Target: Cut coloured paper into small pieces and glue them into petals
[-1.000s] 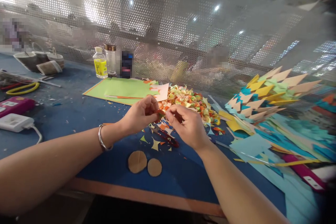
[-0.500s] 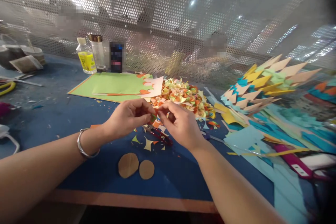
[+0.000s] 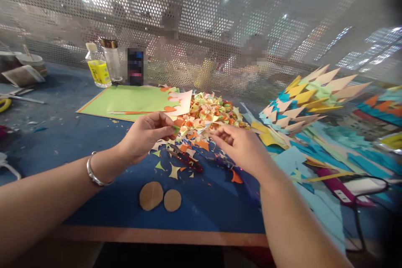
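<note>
My left hand [image 3: 145,136] pinches a small green and orange paper piece [image 3: 176,130] between thumb and fingertips, above the blue table [image 3: 78,142]. My right hand [image 3: 241,146] hovers to its right with fingers spread and nothing in it, just in front of a heap of small folded paper pieces [image 3: 210,117]. Red-handled scissors [image 3: 185,160] lie on the table between the two hands. Two brown paper discs [image 3: 158,197] lie nearer the table's front edge.
Green paper sheets [image 3: 125,100] lie at the back left, with a yellow-labelled bottle [image 3: 97,67] and a glass jar [image 3: 111,63] behind them. Stacks of pointed coloured paper strips [image 3: 314,96] fill the right side. A perforated metal screen [image 3: 201,21] closes the back. Paper scraps [image 3: 171,171] litter the middle.
My right hand has let go of the small piece and moved right, opening its fingers. The left hand keeps the piece. The view has shifted slightly right.
</note>
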